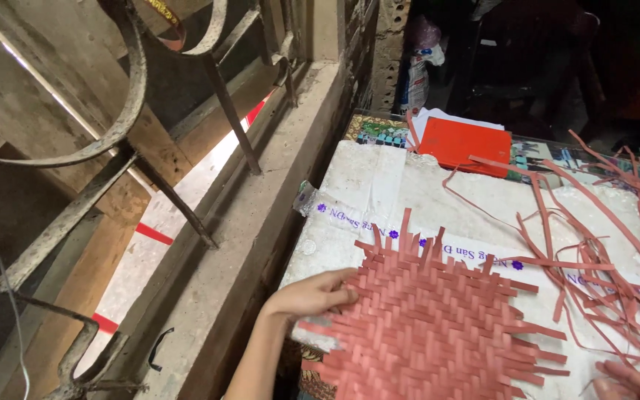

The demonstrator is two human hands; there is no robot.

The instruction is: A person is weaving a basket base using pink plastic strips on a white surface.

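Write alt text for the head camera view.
A left hand rests on the edge of a woven mat of red strips on a white sheet. Loose red strips trail right, where the right hand barely shows.

Stood left of the fingers: rusted iron window grille [105, 141] over a worn concrete sill [261, 215], daylight leaking between weathered wooden boards [16, 96]. Lay beyond the fingertips: white-covered table [379, 185], dim room [527, 59] farther back, mostly dark.
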